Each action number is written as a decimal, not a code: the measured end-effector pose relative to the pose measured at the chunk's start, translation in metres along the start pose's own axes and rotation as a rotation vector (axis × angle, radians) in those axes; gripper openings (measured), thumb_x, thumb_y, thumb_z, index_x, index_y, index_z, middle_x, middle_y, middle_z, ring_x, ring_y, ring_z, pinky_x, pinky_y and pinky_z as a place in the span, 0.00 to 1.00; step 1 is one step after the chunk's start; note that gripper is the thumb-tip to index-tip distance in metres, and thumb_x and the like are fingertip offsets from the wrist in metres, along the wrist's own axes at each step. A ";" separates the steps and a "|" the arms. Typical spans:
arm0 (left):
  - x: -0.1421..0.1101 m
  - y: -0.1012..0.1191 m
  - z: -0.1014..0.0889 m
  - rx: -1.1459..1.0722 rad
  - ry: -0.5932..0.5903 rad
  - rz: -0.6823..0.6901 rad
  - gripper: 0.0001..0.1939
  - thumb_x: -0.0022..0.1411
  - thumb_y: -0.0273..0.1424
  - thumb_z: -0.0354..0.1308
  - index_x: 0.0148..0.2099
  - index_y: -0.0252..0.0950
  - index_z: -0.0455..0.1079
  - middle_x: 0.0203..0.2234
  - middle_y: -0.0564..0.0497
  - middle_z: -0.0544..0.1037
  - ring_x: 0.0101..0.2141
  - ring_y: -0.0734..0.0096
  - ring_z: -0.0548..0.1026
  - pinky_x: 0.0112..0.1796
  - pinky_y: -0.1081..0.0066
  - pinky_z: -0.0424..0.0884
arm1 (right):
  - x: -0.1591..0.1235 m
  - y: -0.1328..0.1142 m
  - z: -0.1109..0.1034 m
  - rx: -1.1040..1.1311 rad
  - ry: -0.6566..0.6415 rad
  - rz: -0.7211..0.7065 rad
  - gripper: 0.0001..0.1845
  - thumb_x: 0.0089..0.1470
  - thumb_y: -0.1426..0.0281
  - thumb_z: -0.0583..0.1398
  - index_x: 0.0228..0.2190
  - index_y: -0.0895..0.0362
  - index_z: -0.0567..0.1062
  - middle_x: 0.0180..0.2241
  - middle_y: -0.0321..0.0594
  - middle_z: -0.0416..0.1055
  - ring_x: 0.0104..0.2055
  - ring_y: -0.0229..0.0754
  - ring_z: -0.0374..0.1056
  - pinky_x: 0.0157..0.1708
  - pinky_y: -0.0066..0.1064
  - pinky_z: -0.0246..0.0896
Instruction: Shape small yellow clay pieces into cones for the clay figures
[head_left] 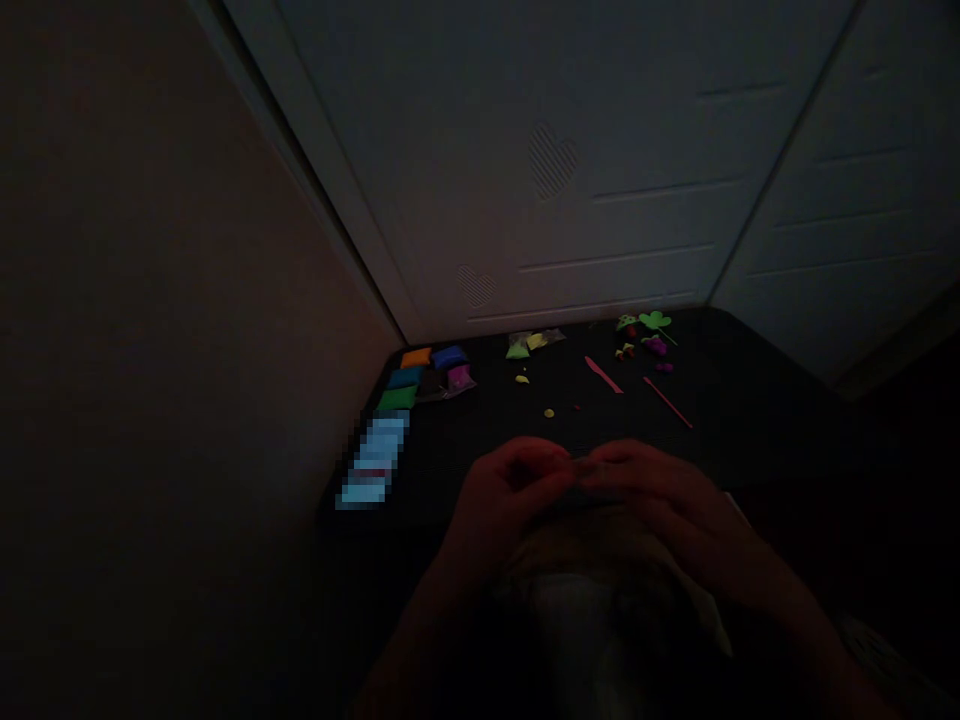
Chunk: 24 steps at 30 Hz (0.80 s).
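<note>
My left hand (510, 485) and my right hand (667, 490) meet at the fingertips over the near edge of the dark table (480, 440). Both have their fingers curled and pressed together. Whatever lies between them is too dark and small to name. Just beyond the fingers are a small yellow disc (549, 413) and a tiny reddish bit (577, 407). A yellow lump (522, 379) sits farther back. To the right lie a pink plastic knife (603, 374) and a thin pink stick tool (667, 402).
At the table's left are several coloured clay packets (406, 377) and a bright, blurred-out phone screen (375, 460). Green and yellow packets (518, 347) lie at the back. Small purple clay shapes (655, 345) and a green flower-shaped piece (655, 320) are back right. A white panel (480, 170) rises behind.
</note>
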<state>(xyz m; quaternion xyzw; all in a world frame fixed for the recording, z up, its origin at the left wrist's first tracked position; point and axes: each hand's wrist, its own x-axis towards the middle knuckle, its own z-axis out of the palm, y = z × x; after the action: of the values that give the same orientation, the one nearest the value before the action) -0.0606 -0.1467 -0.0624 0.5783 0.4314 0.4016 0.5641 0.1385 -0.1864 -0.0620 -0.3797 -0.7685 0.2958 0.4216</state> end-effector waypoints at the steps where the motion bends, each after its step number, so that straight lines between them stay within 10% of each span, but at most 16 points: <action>1: 0.000 0.000 0.000 0.018 0.010 -0.003 0.07 0.49 0.32 0.66 0.33 0.37 0.75 0.32 0.52 0.79 0.34 0.71 0.74 0.36 0.73 0.69 | 0.001 0.000 -0.001 -0.011 -0.013 0.008 0.18 0.59 0.74 0.51 0.46 0.46 0.73 0.47 0.37 0.71 0.49 0.38 0.68 0.47 0.30 0.64; 24: -0.002 0.000 -0.002 -0.133 -0.088 -0.145 0.06 0.47 0.26 0.67 0.28 0.36 0.73 0.32 0.55 0.79 0.33 0.75 0.75 0.36 0.75 0.69 | 0.006 0.012 0.007 -0.214 0.037 -0.038 0.14 0.56 0.73 0.58 0.43 0.50 0.76 0.34 0.37 0.73 0.36 0.36 0.70 0.35 0.26 0.66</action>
<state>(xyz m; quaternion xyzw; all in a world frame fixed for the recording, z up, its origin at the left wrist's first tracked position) -0.0628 -0.1481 -0.0628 0.5240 0.4190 0.3617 0.6473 0.1336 -0.1757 -0.0717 -0.4132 -0.7949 0.1971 0.3982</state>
